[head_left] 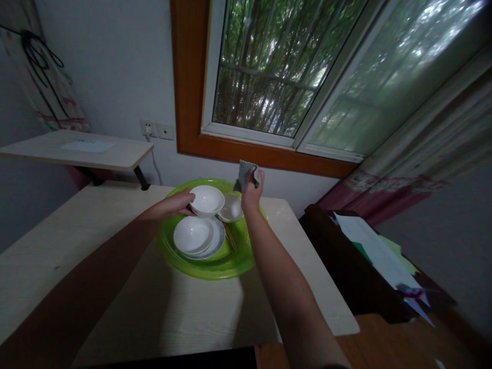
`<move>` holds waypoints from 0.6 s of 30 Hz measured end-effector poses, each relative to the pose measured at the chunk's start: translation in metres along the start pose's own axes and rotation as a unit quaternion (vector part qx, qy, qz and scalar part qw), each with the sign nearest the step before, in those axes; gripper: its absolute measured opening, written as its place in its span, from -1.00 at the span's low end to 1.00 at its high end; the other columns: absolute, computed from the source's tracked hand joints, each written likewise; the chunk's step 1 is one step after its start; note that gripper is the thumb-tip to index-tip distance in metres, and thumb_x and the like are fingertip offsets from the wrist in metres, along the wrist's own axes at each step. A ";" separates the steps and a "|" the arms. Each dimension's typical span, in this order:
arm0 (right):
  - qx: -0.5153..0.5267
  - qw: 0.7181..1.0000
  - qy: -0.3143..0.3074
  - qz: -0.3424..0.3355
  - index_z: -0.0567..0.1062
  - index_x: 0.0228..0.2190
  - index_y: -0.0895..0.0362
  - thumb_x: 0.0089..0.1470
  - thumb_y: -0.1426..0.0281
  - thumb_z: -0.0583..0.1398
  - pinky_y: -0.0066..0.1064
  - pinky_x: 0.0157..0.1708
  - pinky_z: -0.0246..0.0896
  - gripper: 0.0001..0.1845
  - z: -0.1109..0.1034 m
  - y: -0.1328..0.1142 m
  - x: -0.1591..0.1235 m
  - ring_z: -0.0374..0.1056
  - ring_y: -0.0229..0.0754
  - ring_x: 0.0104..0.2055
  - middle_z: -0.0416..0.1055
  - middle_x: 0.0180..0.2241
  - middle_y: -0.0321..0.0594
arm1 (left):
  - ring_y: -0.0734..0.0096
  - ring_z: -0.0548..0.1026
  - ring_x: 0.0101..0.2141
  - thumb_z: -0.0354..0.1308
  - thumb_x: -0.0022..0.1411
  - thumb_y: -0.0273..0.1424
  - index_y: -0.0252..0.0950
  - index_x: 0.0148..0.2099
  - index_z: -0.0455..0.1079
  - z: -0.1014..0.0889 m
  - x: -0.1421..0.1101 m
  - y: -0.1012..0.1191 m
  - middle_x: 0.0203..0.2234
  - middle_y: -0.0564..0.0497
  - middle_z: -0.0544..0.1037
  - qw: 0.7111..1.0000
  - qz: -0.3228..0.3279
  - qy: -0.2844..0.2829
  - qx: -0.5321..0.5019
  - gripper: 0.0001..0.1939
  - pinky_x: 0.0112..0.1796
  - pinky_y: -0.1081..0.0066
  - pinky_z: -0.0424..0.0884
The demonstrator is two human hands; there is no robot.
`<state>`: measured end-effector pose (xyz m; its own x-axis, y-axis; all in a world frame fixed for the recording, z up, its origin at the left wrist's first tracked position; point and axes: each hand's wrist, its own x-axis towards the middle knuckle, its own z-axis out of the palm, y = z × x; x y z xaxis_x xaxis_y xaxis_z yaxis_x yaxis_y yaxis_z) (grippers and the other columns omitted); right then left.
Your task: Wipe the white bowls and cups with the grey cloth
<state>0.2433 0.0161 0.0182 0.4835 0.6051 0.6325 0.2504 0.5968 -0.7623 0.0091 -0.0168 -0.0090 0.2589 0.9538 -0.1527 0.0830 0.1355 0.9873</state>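
Note:
My left hand (177,203) grips a white bowl (208,200) by its left side, held above a round green basin (209,271). My right hand (253,192) is closed around a grey cloth (245,173), raised over the basin's far right side. In the basin another white bowl (193,235) rests on a white plate (217,245). A further pale bowl (231,208) sits behind, partly hidden by the lifted bowl and my right hand. A pair of brown chopsticks (230,236) lies beside the plate.
The basin stands on a light wooden table (200,312). At the back left is a raised shelf (77,148) with a paper on it. Behind the table are a wall and a window (284,66). To the right, a dark cabinet (346,256) carries papers.

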 end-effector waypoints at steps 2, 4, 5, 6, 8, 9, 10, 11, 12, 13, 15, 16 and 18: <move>-0.014 0.999 -0.029 -0.008 0.45 -0.28 0.12 0.19 0.06 0.05 -0.23 0.04 0.21 -0.60 0.001 0.000 -0.005 0.30 -0.12 -0.03 0.37 -0.19 -0.14 | 0.16 0.55 -0.35 0.13 0.06 -0.29 -0.33 -0.07 0.39 -0.002 0.005 0.000 -0.45 -0.09 0.56 0.999 -0.033 -0.007 0.003 -0.62 -0.29 0.20 0.54; -0.004 0.998 -0.061 0.001 0.45 -0.24 0.12 0.21 0.04 0.03 -0.24 0.05 0.20 -0.58 0.003 -0.003 -0.010 0.29 -0.12 0.00 0.37 -0.18 -0.15 | 0.16 0.56 -0.32 0.09 0.14 -0.18 -0.32 -0.06 0.39 -0.002 0.006 0.001 -0.41 -0.08 0.57 1.000 -0.023 0.007 0.008 -0.60 -0.29 0.24 0.54; 0.008 0.997 -0.078 0.007 0.43 -0.22 0.12 0.22 0.04 0.02 -0.26 0.03 0.20 -0.57 0.005 -0.005 -0.014 0.29 -0.13 -0.02 0.37 -0.19 -0.16 | 0.17 0.56 -0.30 0.07 0.17 -0.14 -0.30 -0.05 0.40 -0.001 0.006 0.003 -0.38 -0.08 0.58 1.000 -0.014 0.014 0.013 -0.59 -0.29 0.26 0.54; 0.020 0.995 -0.096 0.011 0.41 -0.20 0.11 0.24 0.04 0.01 -0.28 0.01 0.21 -0.58 0.007 -0.007 -0.017 0.30 -0.15 -0.06 0.37 -0.20 -0.18 | 0.18 0.56 -0.28 0.06 0.18 -0.12 -0.29 -0.05 0.40 0.001 0.005 0.004 -0.36 -0.07 0.59 1.000 -0.011 0.023 0.019 -0.59 -0.30 0.29 0.54; 0.034 0.991 -0.128 0.011 0.34 -0.13 0.09 0.24 0.07 0.03 -0.32 -0.02 0.22 -0.63 0.012 -0.009 -0.024 0.29 -0.19 -0.10 0.35 -0.19 -0.21 | 0.19 0.56 -0.27 0.05 0.20 -0.10 -0.27 -0.02 0.40 0.004 0.002 0.007 -0.30 -0.06 0.60 0.999 -0.007 0.038 0.020 -0.57 -0.32 0.31 0.53; 0.032 0.990 -0.140 0.012 0.31 -0.11 0.08 0.22 0.10 0.07 -0.34 -0.03 0.22 -0.65 0.014 -0.008 -0.027 0.28 -0.20 -0.11 0.34 -0.18 -0.22 | 0.19 0.56 -0.28 0.05 0.21 -0.09 -0.27 -0.01 0.40 0.005 0.001 0.008 -0.29 -0.07 0.60 0.999 -0.007 0.044 0.014 -0.57 -0.34 0.31 0.53; 0.022 0.988 -0.154 0.011 0.28 -0.09 0.08 0.19 0.14 0.11 -0.36 -0.06 0.22 -0.65 0.017 -0.007 -0.031 0.28 -0.21 -0.14 0.32 -0.21 -0.24 | 0.19 0.56 -0.29 0.04 0.22 -0.10 -0.27 0.00 0.40 0.006 0.000 0.009 -0.29 -0.07 0.60 0.999 -0.007 0.045 0.005 -0.57 -0.36 0.30 0.53; 0.009 0.984 -0.180 0.009 0.24 -0.06 0.09 0.14 0.18 0.16 -0.37 -0.09 0.23 -0.61 0.020 -0.004 -0.034 0.27 -0.22 -0.19 0.30 -0.25 -0.26 | 0.19 0.56 -0.31 0.04 0.23 -0.11 -0.28 0.01 0.40 0.007 0.000 0.010 -0.30 -0.08 0.60 0.999 -0.009 0.044 -0.005 -0.57 -0.38 0.30 0.53; -0.006 0.976 -0.217 0.004 0.20 -0.02 0.09 0.09 0.23 0.21 -0.37 -0.11 0.24 -0.53 0.022 -0.002 -0.037 0.27 -0.22 -0.22 0.29 -0.27 -0.28 | 0.19 0.56 -0.33 0.04 0.24 -0.11 -0.28 0.00 0.40 0.008 0.000 0.010 -0.32 -0.09 0.60 0.999 -0.011 0.043 -0.013 -0.57 -0.40 0.30 0.52; -0.031 0.969 -0.247 -0.003 0.18 0.00 0.10 0.05 0.26 0.25 -0.36 -0.12 0.24 -0.46 0.024 0.001 -0.040 0.26 -0.22 -0.23 0.28 -0.26 -0.28 | 0.19 0.56 -0.36 0.04 0.24 -0.12 -0.29 -0.01 0.41 0.009 0.001 0.009 -0.34 -0.09 0.59 0.999 -0.013 0.040 -0.019 -0.58 -0.42 0.29 0.51; -0.082 0.948 -0.307 -0.025 0.17 0.02 0.11 -0.02 0.27 0.30 -0.32 -0.11 0.25 -0.37 0.026 0.004 -0.045 0.26 -0.19 -0.22 0.28 -0.23 -0.24 | 0.19 0.55 -0.40 0.04 0.25 -0.13 -0.29 -0.03 0.43 0.010 0.003 0.007 -0.40 -0.09 0.58 0.999 -0.016 0.032 -0.025 -0.60 -0.45 0.29 0.50; -0.109 0.938 -0.328 -0.042 0.19 0.01 0.11 -0.04 0.26 0.33 -0.30 -0.10 0.25 -0.36 0.026 0.004 -0.046 0.26 -0.16 -0.19 0.28 -0.20 -0.21 | 0.20 0.55 -0.41 0.05 0.24 -0.13 -0.29 -0.04 0.44 0.010 0.004 0.006 -0.42 -0.08 0.58 0.999 -0.013 0.032 -0.026 -0.60 -0.45 0.30 0.49; -0.163 0.917 -0.353 -0.087 0.25 -0.04 0.11 -0.05 0.24 0.35 -0.23 -0.04 0.23 -0.40 0.025 0.001 -0.048 0.24 -0.10 -0.12 0.28 -0.15 -0.14 | 0.20 0.55 -0.43 0.07 0.23 -0.12 -0.30 -0.06 0.45 0.009 0.007 0.003 -0.45 -0.08 0.57 0.998 0.006 0.055 -0.030 -0.60 -0.45 0.30 0.49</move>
<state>0.1993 0.0009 -0.0091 -0.2230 0.7749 0.5915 0.5656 0.5970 -0.5689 0.0199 -0.0126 -0.0074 0.1513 0.9787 -0.1391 0.0213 0.1374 0.9903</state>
